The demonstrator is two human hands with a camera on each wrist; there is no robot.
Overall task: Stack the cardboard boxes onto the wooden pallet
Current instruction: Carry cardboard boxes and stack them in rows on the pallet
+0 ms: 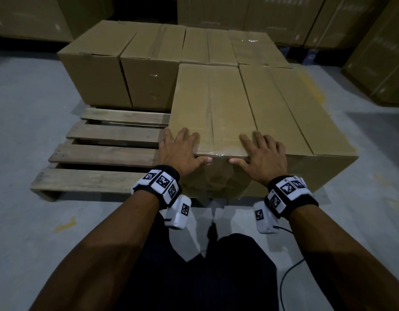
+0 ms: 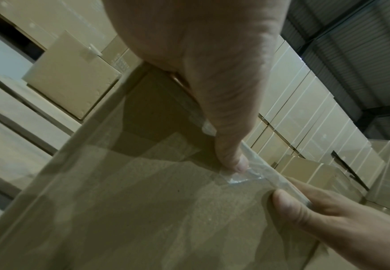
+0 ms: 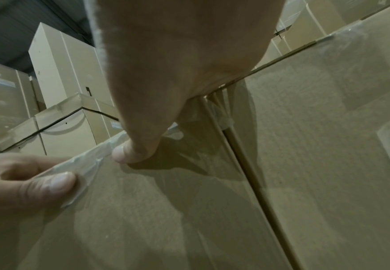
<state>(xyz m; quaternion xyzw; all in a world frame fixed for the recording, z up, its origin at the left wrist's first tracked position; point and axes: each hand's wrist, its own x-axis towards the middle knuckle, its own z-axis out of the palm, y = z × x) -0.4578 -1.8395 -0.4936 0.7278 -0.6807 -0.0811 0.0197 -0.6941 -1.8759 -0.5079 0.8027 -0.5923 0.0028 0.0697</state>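
Observation:
A long cardboard box (image 1: 213, 102) lies on the right half of the wooden pallet (image 1: 104, 153), against a like box (image 1: 295, 113) on its right. My left hand (image 1: 179, 149) and right hand (image 1: 264, 153) lie flat on its near top edge, fingers straight on the lid, thumbs on the front face. The left wrist view has my left hand (image 2: 212, 91) with its thumb on the taped edge above the box front (image 2: 143, 210). The right wrist view has my right hand (image 3: 166, 73) doing the same on the box front (image 3: 143, 219). Several more boxes (image 1: 126, 63) fill the pallet's back row.
Bare slats show at the pallet's front left. Tall stacks of wrapped cartons (image 1: 328, 16) line the back and right (image 1: 382, 55). Grey concrete floor (image 1: 25, 108) surrounds the pallet. A thin black cable (image 1: 290, 272) runs on the floor by my right leg.

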